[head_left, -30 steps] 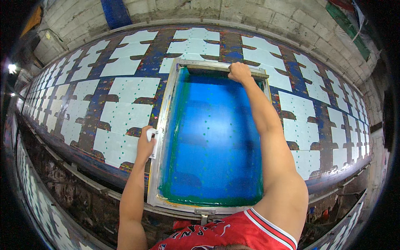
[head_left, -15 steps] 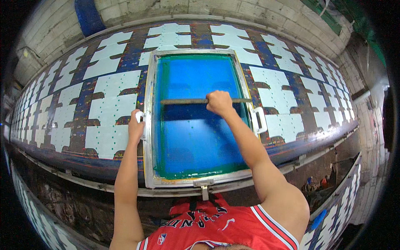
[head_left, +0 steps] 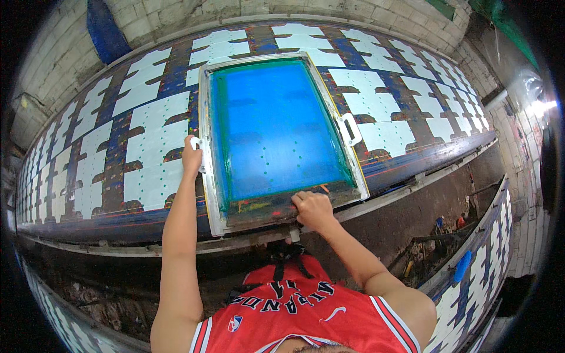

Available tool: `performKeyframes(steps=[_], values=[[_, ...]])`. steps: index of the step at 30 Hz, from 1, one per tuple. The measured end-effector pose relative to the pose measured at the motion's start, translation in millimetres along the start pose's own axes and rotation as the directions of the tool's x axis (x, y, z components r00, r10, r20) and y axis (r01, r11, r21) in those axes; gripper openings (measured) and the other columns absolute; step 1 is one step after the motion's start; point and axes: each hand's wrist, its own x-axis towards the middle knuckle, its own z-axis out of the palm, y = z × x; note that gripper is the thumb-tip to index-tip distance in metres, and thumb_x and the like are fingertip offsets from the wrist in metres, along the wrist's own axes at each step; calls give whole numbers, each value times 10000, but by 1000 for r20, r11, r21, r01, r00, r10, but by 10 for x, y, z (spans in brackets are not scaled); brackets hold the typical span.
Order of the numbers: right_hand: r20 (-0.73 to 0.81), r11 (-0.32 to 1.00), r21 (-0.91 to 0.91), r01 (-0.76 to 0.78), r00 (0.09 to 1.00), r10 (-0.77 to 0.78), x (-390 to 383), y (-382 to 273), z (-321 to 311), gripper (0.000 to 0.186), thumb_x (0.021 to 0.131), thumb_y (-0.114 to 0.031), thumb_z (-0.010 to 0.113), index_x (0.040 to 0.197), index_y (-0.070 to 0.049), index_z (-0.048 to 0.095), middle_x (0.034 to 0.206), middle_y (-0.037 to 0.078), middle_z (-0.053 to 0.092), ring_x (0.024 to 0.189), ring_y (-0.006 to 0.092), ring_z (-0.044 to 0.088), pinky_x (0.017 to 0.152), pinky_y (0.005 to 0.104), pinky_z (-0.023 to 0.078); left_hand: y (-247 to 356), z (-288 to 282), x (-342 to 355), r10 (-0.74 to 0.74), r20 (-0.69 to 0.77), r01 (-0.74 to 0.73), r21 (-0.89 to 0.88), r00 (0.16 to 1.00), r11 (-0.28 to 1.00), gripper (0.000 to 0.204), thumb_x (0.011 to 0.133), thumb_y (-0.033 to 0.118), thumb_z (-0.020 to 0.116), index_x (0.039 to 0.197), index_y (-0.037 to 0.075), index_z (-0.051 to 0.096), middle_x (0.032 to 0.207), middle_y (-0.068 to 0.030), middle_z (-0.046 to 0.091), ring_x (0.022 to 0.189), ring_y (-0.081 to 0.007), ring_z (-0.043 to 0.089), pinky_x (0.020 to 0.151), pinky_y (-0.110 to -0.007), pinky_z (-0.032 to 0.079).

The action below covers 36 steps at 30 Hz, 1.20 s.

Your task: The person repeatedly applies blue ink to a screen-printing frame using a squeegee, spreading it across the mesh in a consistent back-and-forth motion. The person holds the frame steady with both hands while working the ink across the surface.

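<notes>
A metal-framed printing screen (head_left: 206, 117) with blue mesh and green edging lies on the long sloped table over white fabric pieces (head_left: 153, 144) with green dots. My left hand (head_left: 191, 154) is closed on the white handle (head_left: 198, 146) at the screen's left side. My right hand (head_left: 312, 207) grips a stained, dark squeegee (head_left: 262, 207) lying across the screen's near end. A second white handle (head_left: 349, 128) on the right side is untouched.
Rows of cut fabric pieces (head_left: 87, 169) cover both sides of the table. A metal rail (head_left: 118, 248) runs along its near edge. Another sloped table (head_left: 462, 306) with pieces lies at lower right. Block walls (head_left: 159, 17) surround the far side and right.
My right hand has pulled the squeegee from the screen's far end down to its near end. My left hand stays on the handle. The view has shifted somewhat.
</notes>
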Motion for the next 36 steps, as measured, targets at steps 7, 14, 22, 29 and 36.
performKeyframes(steps=[7, 14, 22, 29, 36], values=[[-94, 986, -39, 160, 982, -163, -341, -59, 41, 652, 627, -139, 820, 1231, -7, 614, 1256, 158, 652, 1175, 288, 653, 964, 394, 550, -10, 23, -15, 72, -75, -61, 138, 995, 989, 674, 814, 64, 619, 1461, 185, 475, 1114, -225, 720, 1049, -429, 681, 896, -492, 523], [-15, 850, 519, 92, 995, -99, -387, 904, -344, 722, 674, -52, 637, 1389, 6, 558, 1406, 256, 577, 1277, 398, 583, 1108, 453, 452, -120, 77, 37, 66, -183, -39, 149, 981, 988, 564, 762, 106, 677, 1319, 99, 591, 1088, -256, 716, 1037, -442, 683, 889, -505, 534], [45, 346, 869, -354, 752, 658, 103, 2790, -124, 506, 913, -191, 683, 1314, 96, 572, 1248, 230, 666, 1148, 312, 649, 993, 384, 484, -75, 39, 198, -153, -122, 171, 159, 981, 972, 290, 705, 56, 696, 983, -27, 708, 935, -222, 737, 891, -360, 734, 782, -460, 553], [112, -36, 994, -107, 871, 479, 378, 3034, 84, 307, 920, -77, 664, 1201, 44, 642, 991, 57, 650, 931, 143, 597, 869, 289, 460, 427, -232, 215, -149, -149, 180, 223, 978, 958, 314, 658, 13, 715, 969, -34, 714, 910, -200, 745, 838, -320, 739, 720, -431, 570], [-33, 81, 997, -4, 892, 451, 256, 3101, -539, 465, 881, -107, 702, 1320, 25, 623, 1099, 44, 670, 985, 129, 577, 930, 291, 442, 1176, -551, 197, -25, -118, 40, 126, 993, 991, 231, 659, 13, 685, 884, -36, 678, 738, -122, 666, 580, -220, 624, 501, -378, 459]])
